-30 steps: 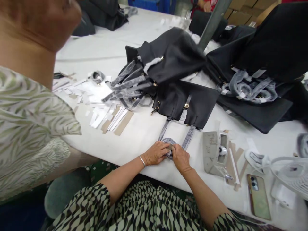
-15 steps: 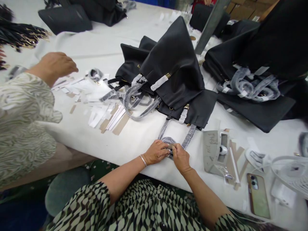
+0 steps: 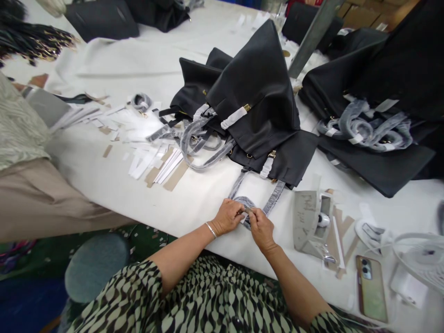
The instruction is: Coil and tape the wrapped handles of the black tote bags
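My left hand [image 3: 227, 216], with a bracelet at the wrist, is closed at the near edge of the table. Close beside it, my right hand [image 3: 261, 230] is closed too. A small grey-brown strip [image 3: 247, 210] shows between the fingertips of both hands, over a coiled strap [image 3: 245, 200] wrapped in clear plastic. Part of the coil is hidden by the fingers. Just beyond lies a black handbag [image 3: 291, 155], whose plastic-wrapped handle [image 3: 274, 196] reaches down toward my hands. White wrapping [image 3: 267, 165] covers a tab by its gold buckle. Another black bag [image 3: 256, 78] is heaped on top.
Card strips [image 3: 169, 167] and paper scraps lie to the left. On the right are a grey tape dispenser [image 3: 307, 217], a phone [image 3: 372, 287] and a white fan [image 3: 421, 259]. More black bags [image 3: 378, 162] fill the far right. A co-worker's sleeve [image 3: 21, 125] is at left.
The co-worker at left has drawn the arm back from the table, and a grey item now shows by that person. My hands stay nearly in place at the coil. The view has shifted slightly.
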Demonstrator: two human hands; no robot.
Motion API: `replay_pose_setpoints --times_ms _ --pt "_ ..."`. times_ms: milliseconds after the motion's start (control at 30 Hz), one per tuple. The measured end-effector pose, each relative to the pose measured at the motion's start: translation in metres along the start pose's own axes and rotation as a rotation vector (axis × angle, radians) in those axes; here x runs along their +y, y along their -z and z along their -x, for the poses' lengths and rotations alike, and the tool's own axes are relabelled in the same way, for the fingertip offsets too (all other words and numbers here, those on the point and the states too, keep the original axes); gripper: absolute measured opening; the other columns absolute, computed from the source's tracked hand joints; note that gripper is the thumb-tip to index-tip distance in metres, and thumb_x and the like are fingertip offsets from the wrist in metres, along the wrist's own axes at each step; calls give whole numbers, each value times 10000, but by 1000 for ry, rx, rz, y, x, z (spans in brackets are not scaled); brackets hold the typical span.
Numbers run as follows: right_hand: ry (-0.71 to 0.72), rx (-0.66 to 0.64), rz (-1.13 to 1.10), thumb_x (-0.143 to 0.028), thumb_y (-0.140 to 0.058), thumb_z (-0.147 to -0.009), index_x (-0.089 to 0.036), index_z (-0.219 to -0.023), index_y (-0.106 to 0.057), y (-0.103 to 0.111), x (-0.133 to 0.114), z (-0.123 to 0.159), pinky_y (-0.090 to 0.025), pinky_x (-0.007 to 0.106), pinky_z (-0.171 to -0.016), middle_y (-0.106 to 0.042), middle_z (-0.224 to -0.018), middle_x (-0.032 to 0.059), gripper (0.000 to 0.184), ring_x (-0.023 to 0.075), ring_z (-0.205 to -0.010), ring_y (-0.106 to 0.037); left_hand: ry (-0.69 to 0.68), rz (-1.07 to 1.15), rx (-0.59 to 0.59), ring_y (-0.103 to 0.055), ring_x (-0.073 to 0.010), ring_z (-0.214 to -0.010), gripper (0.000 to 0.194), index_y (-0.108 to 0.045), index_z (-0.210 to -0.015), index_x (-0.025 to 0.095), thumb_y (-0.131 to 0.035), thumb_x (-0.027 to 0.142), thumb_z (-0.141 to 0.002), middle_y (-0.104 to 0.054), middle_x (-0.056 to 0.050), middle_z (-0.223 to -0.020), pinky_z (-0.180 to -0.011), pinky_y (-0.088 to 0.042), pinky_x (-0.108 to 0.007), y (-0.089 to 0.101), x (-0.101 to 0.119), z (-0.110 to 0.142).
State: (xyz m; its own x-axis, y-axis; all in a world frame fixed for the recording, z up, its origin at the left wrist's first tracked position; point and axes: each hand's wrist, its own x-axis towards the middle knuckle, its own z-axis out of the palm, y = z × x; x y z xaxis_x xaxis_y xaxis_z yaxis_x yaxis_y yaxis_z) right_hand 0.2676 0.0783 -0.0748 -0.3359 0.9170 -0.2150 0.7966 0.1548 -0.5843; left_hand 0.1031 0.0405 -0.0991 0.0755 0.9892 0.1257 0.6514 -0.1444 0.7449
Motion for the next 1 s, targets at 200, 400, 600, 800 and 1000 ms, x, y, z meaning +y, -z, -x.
replay_pose_setpoints --times_ms 200,400,600,800,1000 --pt "-84 -40 29 -445 -309 -921 -211 -973 -586 3 -8 -6 -388 289 -707 -677 -852 27 367 184 -778 -600 -78 -108 50 -542 -223 -1038 206 -636 -899 195 -479 328 -889 -596 -102 -1101 -876 -409 -397 1 0 -1" --pt "-134 -44 79 -393 -351 -922 -220 -929 -583 5 -13 -11 -339 259 -645 -661 -805 8 290 158 -739 -576 -143 -178 13 -576 -187 -935 288 -685 -995 250 -423 344 -920 -606 -82 -1097 -859 -426 -395 -2 -7 3" --pt "-102 -10 101 -372 -355 -922 -214 -925 -596 2 -13 -13 -347 270 -654 -667 -822 21 288 165 -737 -575 -149 -235 -54 -564 -197 -947 296 -663 -1051 225 -413 330 -933 -623 -75 -1011 -864 -408 -395 0 -4 5" --pt "-91 9 42 -370 -322 -924 -205 -951 -579 -4 -13 -14 -387 291 -700 -659 -858 50 307 184 -778 -590 -118 -270 -148 -555 -203 -1007 270 -628 -1070 217 -408 273 -923 -627 -61 -1048 -974 -363 -434 7 5 1" --pt "-114 2 0 -384 -313 -899 -284 -854 -565 -9 -11 -1 -431 327 -697 -655 -827 12 275 209 -779 -598 -173 -304 135 -619 -208 -901 336 -673 -943 359 -393 193 -859 -687 37 -952 -973 -389 -475 2 6 13"
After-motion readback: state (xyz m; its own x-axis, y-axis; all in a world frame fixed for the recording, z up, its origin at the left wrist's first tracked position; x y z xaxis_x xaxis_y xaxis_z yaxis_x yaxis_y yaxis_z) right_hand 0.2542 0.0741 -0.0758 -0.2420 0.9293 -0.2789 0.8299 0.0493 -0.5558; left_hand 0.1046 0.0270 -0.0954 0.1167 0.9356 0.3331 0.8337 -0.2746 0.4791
